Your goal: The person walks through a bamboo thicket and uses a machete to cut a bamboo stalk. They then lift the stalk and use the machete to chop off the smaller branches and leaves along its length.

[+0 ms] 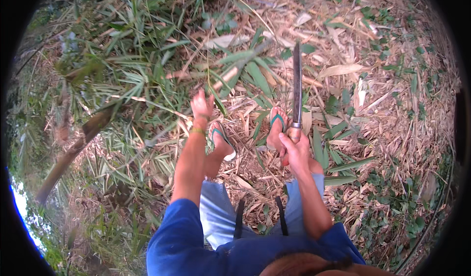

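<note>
My right hand (296, 153) is wrapped round the wooden handle of a machete (297, 87). Its long, narrow dark blade points away from me, over the ground beyond my right foot. In front of my left foot, my left hand (202, 105) reaches forward, its fingers stretched out and a little blurred. Close beside those fingers runs a thin green stem (209, 74); whether they touch it I cannot tell. A cut pale stalk (228, 76) lies among long green leaves just ahead of the left hand.
Dry leaves and pale chips (338, 69) litter the ground. Leafy cut branches (132, 69) pile up at the far left, and a thick brown stalk (73, 155) slants at the left. My feet, in flip-flops (223, 138), stand close below the hands. Low green plants (392, 207) grow at right.
</note>
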`<action>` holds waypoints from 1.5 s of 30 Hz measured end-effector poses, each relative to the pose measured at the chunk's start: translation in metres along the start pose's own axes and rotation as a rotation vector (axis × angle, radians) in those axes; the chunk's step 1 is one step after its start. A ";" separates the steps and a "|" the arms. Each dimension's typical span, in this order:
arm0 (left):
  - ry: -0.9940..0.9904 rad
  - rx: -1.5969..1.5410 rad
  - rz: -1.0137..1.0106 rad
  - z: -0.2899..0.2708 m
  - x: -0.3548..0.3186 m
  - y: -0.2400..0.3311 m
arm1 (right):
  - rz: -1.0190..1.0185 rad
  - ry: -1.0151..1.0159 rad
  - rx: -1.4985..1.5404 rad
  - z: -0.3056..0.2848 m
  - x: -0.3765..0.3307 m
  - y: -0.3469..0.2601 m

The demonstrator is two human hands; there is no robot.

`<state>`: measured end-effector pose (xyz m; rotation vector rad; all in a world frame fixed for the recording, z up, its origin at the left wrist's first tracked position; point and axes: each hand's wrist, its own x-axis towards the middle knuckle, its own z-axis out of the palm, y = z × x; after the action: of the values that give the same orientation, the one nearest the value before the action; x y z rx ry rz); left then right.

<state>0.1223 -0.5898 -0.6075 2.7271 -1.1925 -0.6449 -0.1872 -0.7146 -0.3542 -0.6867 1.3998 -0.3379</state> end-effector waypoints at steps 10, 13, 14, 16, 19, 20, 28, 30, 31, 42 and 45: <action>0.173 -0.100 0.008 -0.328 -0.125 0.238 | -0.312 0.196 0.156 -0.069 -0.193 -0.167; 0.220 -0.063 -0.041 -0.419 -0.131 0.274 | -0.416 0.233 0.198 -0.089 -0.242 -0.225; 0.273 -0.093 -0.034 -0.445 -0.138 0.278 | -0.462 0.230 0.204 -0.097 -0.257 -0.241; 0.267 -0.168 -0.030 -0.516 -0.159 0.291 | -0.523 0.190 0.201 -0.117 -0.278 -0.263; 0.550 -0.219 0.095 -0.614 -0.177 0.305 | -0.612 0.134 0.224 -0.127 -0.308 -0.288; 0.647 -0.241 0.132 -0.654 -0.180 0.309 | -0.636 0.112 0.236 -0.124 -0.312 -0.302; 1.211 -0.216 0.250 -0.957 -0.210 0.211 | -0.707 -0.052 0.216 -0.101 -0.349 -0.333; 1.291 -0.086 0.195 -1.025 -0.257 0.176 | -0.711 -0.059 0.143 -0.088 -0.353 -0.330; 1.323 -0.027 0.177 -1.053 -0.280 0.158 | -0.678 -0.083 0.107 -0.085 -0.347 -0.324; 1.468 0.415 -0.171 -1.128 -0.576 0.034 | -0.655 -0.165 -0.085 0.009 -0.337 -0.280; 1.507 0.466 -0.287 -1.110 -0.652 0.008 | -0.661 -0.202 -0.115 0.041 -0.339 -0.279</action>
<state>0.1841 -0.2141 0.6228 2.4636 -0.5033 1.5889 -0.1550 -0.7149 0.0858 -1.2420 0.9748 -0.6869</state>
